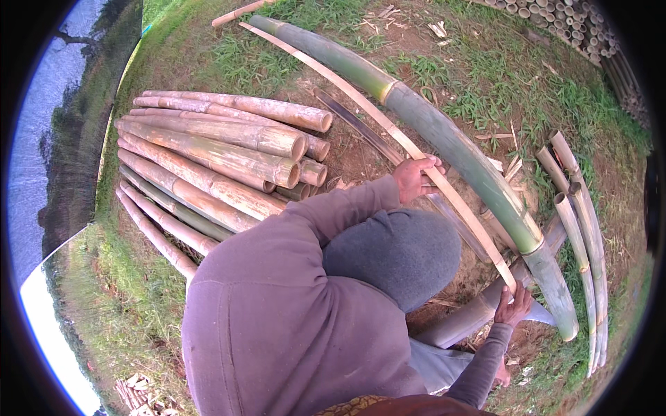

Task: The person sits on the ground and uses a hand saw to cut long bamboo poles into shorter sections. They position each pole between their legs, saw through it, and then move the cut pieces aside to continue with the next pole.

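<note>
A long pale bamboo strip (378,116) curves from the upper middle down to my right hand. My left hand (415,180) is closed round it partway along, just beyond my bent knee. At its near end my right hand (513,306) grips the strip with bent fingers. A flat, bluish, blade-like thing (541,314) sticks out beside the right hand; what it is and whether I touch it I cannot tell. Right of the strip lies a thick green bamboo pole (454,142). Its near part passes above a bamboo pole (465,317) lying crosswise.
Cut bamboo poles (229,149) are piled at left. Several thinner poles (588,256) lie at right. A dark split strip (357,125) rests on the soil. More bamboo (555,21) is stacked at the far right. Grass (485,76) and wood scraps cover the ground.
</note>
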`<control>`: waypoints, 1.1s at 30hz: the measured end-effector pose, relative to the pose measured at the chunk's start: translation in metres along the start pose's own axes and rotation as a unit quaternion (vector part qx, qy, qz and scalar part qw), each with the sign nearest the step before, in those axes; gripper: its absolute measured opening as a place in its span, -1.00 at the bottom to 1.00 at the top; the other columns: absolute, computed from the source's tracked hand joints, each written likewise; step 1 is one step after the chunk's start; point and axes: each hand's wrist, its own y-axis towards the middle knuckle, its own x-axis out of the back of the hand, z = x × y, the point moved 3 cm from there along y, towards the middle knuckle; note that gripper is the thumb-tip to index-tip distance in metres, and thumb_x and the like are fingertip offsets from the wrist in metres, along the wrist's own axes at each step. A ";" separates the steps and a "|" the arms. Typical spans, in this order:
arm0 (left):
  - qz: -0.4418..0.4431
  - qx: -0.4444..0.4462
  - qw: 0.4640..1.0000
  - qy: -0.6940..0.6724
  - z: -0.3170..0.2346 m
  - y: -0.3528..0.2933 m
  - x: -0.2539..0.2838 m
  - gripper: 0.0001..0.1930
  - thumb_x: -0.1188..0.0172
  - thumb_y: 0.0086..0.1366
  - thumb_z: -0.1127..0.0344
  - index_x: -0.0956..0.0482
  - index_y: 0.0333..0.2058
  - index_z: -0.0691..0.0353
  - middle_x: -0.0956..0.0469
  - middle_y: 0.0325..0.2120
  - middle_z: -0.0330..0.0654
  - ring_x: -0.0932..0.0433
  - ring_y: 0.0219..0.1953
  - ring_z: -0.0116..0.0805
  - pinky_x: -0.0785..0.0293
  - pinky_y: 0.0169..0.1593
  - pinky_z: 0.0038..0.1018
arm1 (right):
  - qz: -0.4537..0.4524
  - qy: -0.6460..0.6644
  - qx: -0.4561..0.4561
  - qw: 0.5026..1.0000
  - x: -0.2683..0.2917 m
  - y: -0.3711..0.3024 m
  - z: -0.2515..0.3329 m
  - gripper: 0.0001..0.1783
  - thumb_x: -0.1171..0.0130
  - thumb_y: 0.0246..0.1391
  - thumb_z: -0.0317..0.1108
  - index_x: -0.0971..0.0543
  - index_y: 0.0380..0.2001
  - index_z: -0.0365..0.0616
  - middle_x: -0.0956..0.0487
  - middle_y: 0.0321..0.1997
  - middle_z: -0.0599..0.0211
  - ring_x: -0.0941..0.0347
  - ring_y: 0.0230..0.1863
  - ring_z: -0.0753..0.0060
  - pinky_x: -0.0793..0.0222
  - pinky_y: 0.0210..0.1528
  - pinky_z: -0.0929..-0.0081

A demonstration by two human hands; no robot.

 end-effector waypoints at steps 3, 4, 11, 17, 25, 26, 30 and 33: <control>0.030 0.006 0.999 0.010 0.001 -0.009 -0.013 -0.81 -0.07 0.60 0.15 -0.51 0.01 0.07 -0.57 0.02 -0.14 -0.54 0.21 -0.07 -0.51 0.29 0.09 | -0.016 0.028 0.000 0.999 0.006 -0.003 -0.009 -0.44 -0.30 0.27 0.16 -0.63 0.06 -0.08 -0.59 0.00 0.12 -0.49 0.11 -0.10 -0.30 0.25 -0.12; 0.029 0.008 1.000 0.008 0.005 -0.007 -0.011 -0.81 -0.07 0.60 0.15 -0.51 0.02 0.07 -0.57 0.03 -0.14 -0.53 0.23 -0.05 -0.51 0.29 0.09 | -0.015 0.017 0.001 1.000 0.006 -0.004 -0.012 -0.44 -0.30 0.27 0.16 -0.63 0.07 -0.08 -0.59 0.02 0.12 -0.49 0.13 -0.10 -0.30 0.25 -0.11; 0.057 0.038 0.998 0.004 0.016 -0.012 -0.013 -0.82 -0.06 0.61 0.18 -0.51 0.05 0.06 -0.57 0.11 -0.11 -0.54 0.27 -0.04 -0.50 0.30 0.10 | -0.019 -0.005 -0.013 1.000 0.015 -0.019 -0.026 -0.39 -0.32 0.26 0.13 -0.62 0.18 -0.07 -0.61 0.06 0.12 -0.51 0.15 -0.04 -0.30 0.26 -0.06; 0.117 0.112 0.983 0.088 0.038 0.008 -0.016 -0.62 -0.10 0.60 0.13 -0.44 0.28 0.05 -0.56 0.19 -0.05 -0.52 0.30 -0.07 -0.51 0.30 0.04 | -0.022 -0.006 -0.039 0.999 0.026 -0.031 -0.049 -0.39 -0.39 0.17 0.00 -0.63 0.21 -0.07 -0.60 -0.11 0.26 -0.52 -0.01 0.05 -0.32 0.19 0.02; 0.198 -0.041 0.790 0.579 0.029 0.017 -0.010 -0.44 -0.23 0.49 -0.15 -0.59 0.20 0.20 -0.72 -0.28 -0.17 -0.66 -0.31 -0.39 -0.56 -0.22 -0.48 | -0.072 -0.053 -0.025 0.996 0.046 0.034 -0.075 -0.40 -0.43 0.09 0.21 -0.71 0.08 0.10 -0.58 -0.07 0.31 -0.50 0.08 0.01 -0.28 0.32 -0.01; 0.209 -0.174 0.719 0.639 0.030 0.016 -0.018 -0.47 -0.30 0.46 -0.10 -0.62 0.17 0.19 -0.71 -0.34 -0.20 -0.64 -0.37 -0.43 -0.54 -0.26 -0.50 | -0.083 -0.052 -0.018 0.995 0.043 0.038 -0.081 -0.40 -0.43 0.08 0.23 -0.72 0.07 0.11 -0.58 -0.07 0.32 -0.50 0.09 0.01 -0.27 0.35 -0.02; 0.194 -0.556 0.291 0.754 0.007 0.000 -0.127 -0.44 -0.51 0.22 0.08 -0.65 0.20 0.01 -0.64 -0.09 -0.22 -0.61 -0.05 -0.21 -0.49 0.07 -0.23 | -0.132 -0.054 -0.028 0.989 0.039 0.060 -0.081 -0.40 -0.44 0.05 0.25 -0.75 0.03 0.12 -0.57 -0.01 0.29 -0.45 0.16 0.02 -0.33 0.34 0.01; 0.200 -0.487 0.286 0.801 0.006 0.041 -0.115 -0.43 -0.50 0.21 0.12 -0.65 0.22 -0.06 -0.59 -0.03 -0.21 -0.55 0.04 -0.10 -0.41 0.18 -0.10 | -0.124 -0.055 -0.030 0.990 0.034 0.067 -0.080 -0.42 -0.44 0.06 0.24 -0.76 0.02 0.14 -0.56 0.02 0.28 -0.43 0.20 0.04 -0.34 0.34 0.02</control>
